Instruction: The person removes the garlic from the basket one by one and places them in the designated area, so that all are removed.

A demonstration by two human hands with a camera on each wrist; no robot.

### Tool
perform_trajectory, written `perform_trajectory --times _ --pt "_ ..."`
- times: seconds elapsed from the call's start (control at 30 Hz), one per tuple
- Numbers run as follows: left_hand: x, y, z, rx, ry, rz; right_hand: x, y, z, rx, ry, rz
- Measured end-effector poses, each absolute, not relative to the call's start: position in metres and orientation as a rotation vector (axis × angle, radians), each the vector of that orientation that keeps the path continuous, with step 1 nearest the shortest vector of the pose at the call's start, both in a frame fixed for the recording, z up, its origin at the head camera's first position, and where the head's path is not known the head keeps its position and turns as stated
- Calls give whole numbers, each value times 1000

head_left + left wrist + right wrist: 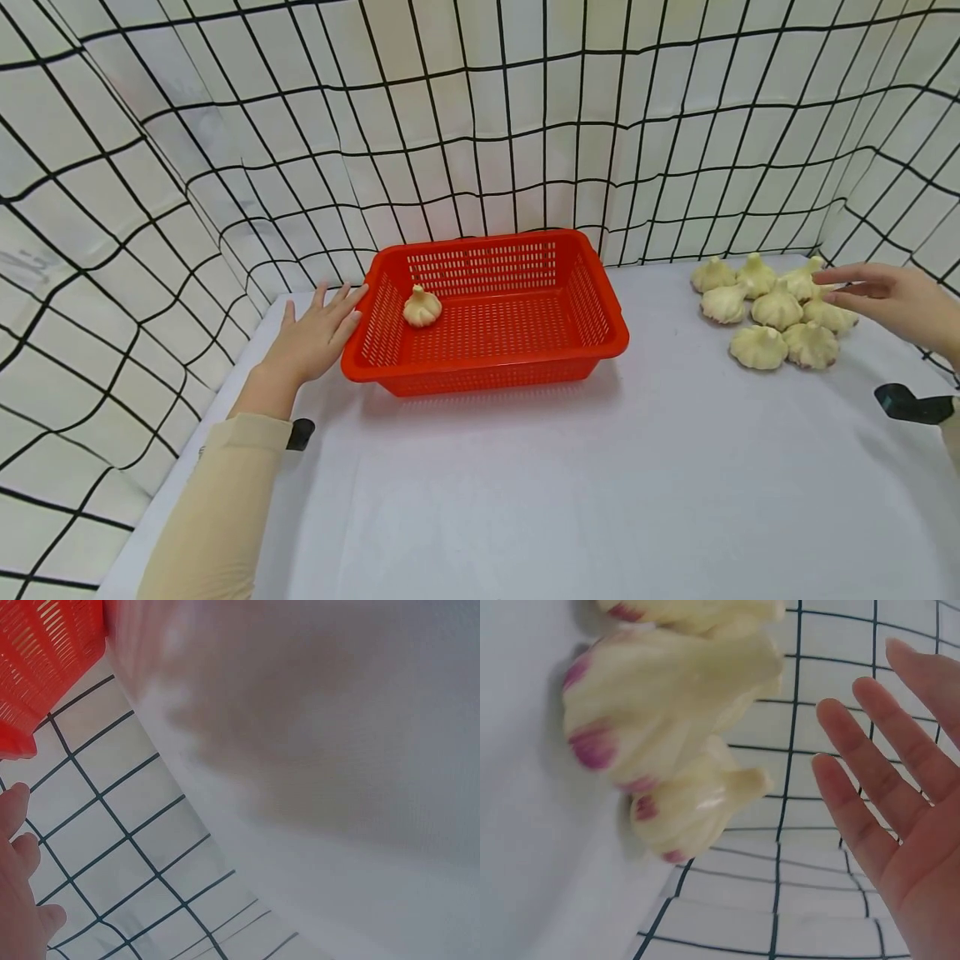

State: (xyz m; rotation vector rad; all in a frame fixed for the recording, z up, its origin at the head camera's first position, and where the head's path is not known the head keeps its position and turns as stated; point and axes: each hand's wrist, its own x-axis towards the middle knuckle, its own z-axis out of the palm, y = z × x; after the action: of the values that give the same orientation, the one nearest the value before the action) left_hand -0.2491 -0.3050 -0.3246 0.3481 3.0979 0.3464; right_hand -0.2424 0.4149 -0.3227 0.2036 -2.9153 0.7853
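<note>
A red plastic basket (480, 371) with slotted walls stands on the white table, and one garlic bulb (422, 307) lies inside near its left wall. My left hand (318, 329) is spread out at the basket's left rim, its fingertips at the edge. On the right, my right hand (892, 300) is over the right side of a cluster of several garlic bulbs (777, 308). In the right wrist view the right hand (900, 780) has its fingers extended and apart, with nothing in it; purple-tinged garlic bulbs (660, 705) sit beside it.
White walls covered by black netting (480, 133) enclose the table at the back and sides. The white tabletop (480, 500) stretches in front of the basket. A dark strap piece (911, 406) shows by the right wrist, another (301, 434) by the left.
</note>
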Motion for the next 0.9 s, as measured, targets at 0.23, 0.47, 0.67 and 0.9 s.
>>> perform_trajectory --times 0.23,0.47,0.67,0.9 --pt "-250 -306 -327 349 3108 335 -247 393 -306 238 -2880 843" --pt "-251 -307 -326 358 3107 326 -255 365 -289 318 -2842 922" --pt "-250 -307 -325 345 3108 303 -264 338 -277 411 -2816 997" --pt "-250 -306 -325 344 3105 295 -275 295 -263 524 -2806 1020"
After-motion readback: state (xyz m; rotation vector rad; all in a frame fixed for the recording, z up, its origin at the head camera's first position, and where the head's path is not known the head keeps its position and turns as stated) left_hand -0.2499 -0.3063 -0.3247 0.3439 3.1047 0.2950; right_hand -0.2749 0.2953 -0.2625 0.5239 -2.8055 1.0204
